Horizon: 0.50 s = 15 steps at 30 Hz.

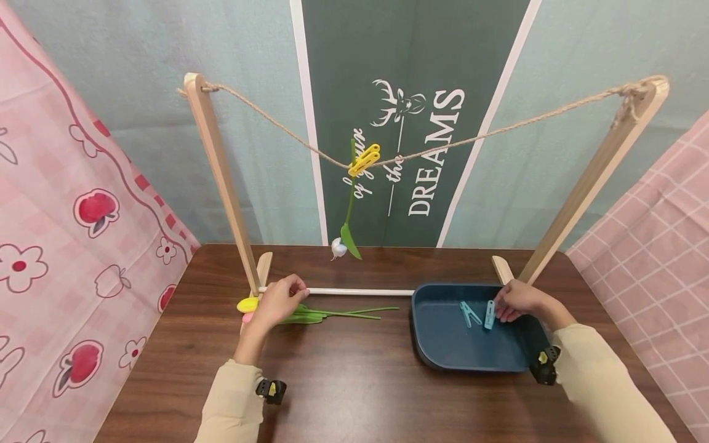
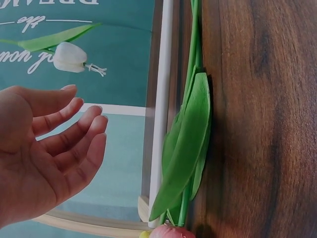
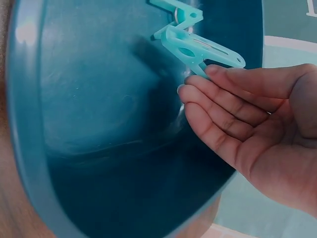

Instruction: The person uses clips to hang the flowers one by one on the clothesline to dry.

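Note:
My right hand (image 1: pixel 520 300) is inside the dark blue tray (image 1: pixel 443 354), its thumb and fingertips pinching one end of a light blue clothespin (image 3: pixel 198 47). Beside it in the tray is a second light blue clothespin (image 1: pixel 469 314). My left hand (image 1: pixel 279 300), fingers loosely bent and holding nothing, hovers by the stems of artificial tulips lying on the table, a yellow tulip (image 1: pixel 247 304) and a pink tulip (image 2: pixel 171 232). A white tulip (image 1: pixel 339 247) hangs head down from the rope (image 1: pixel 277 126), clipped by yellow clothespins (image 1: pixel 364 161) whose exact number I cannot tell.
Two wooden posts (image 1: pixel 218 178) carry the sagging rope above the brown table (image 1: pixel 354 394). A white rod (image 1: pixel 360 292) runs low between them, behind the tulip stems. The tray stands at the right, close to the right post (image 1: pixel 595 178). Printed cloths hang behind and at the sides.

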{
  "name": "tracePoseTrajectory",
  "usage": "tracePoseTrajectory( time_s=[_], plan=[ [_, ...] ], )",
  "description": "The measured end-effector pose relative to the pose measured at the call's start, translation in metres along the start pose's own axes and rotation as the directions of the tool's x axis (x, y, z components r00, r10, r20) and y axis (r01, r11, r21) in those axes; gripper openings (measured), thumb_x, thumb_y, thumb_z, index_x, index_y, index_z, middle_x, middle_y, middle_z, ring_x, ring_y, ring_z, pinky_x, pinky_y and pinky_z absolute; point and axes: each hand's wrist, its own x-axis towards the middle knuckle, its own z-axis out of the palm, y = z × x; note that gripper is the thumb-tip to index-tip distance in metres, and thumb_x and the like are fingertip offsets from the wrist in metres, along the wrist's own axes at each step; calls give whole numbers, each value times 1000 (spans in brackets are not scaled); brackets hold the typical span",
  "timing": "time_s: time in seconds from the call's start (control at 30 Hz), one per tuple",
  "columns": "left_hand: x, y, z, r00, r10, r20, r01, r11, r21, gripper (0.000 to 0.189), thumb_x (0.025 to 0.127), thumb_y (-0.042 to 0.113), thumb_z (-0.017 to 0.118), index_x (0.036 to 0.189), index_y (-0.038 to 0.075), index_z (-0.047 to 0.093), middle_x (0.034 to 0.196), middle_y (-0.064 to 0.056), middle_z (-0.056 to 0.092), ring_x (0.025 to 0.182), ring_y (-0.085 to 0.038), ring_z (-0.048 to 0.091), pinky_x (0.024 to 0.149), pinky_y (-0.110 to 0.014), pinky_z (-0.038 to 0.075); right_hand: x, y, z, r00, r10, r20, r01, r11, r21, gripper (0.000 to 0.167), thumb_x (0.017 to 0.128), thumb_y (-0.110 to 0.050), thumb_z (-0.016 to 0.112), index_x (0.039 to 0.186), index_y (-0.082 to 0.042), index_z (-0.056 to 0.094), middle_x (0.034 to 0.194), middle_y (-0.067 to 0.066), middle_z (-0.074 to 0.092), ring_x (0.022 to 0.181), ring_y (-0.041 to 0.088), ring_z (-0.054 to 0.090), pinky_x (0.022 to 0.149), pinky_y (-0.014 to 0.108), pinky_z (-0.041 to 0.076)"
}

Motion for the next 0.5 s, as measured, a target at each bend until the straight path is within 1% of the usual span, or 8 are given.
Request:
tracePoseTrajectory(
  time_s=[0.2, 0.3, 0.5],
  plan=[
    [0, 4, 1, 1000, 18, 0, -18, 1000, -6, 8, 83, 13, 65, 81, 8, 60, 69, -1, 55, 66, -15, 50, 62, -32, 41, -2, -10, -1, 999, -44, 13, 44, 999, -12, 16, 83, 7, 45, 85, 17, 57, 70, 12, 62, 62, 22, 61, 60, 36, 52],
    [0, 6, 0, 999, 34, 1, -34, 999, -3, 8, 83, 13, 65, 81, 8, 59, 69, 0, 56, 66, -15, 50, 63, -32, 41, -2, -16, -3, 996, -83, 16, 84, 996, -42, 17, 84, 6, 44, 84, 18, 57, 71, 12, 62, 64, 23, 61, 61, 38, 52],
    [0, 10, 1, 999, 49, 4, -49, 999, -3, 8, 83, 13, 65, 81, 8, 60, 70, 0, 57, 66, -14, 49, 63, -32, 41, -3, -33, -4, 991, -132, 7, 132, 988, -82, 19, 86, 6, 44, 80, 17, 59, 71, 12, 62, 66, 24, 61, 62, 37, 52]
  ],
)
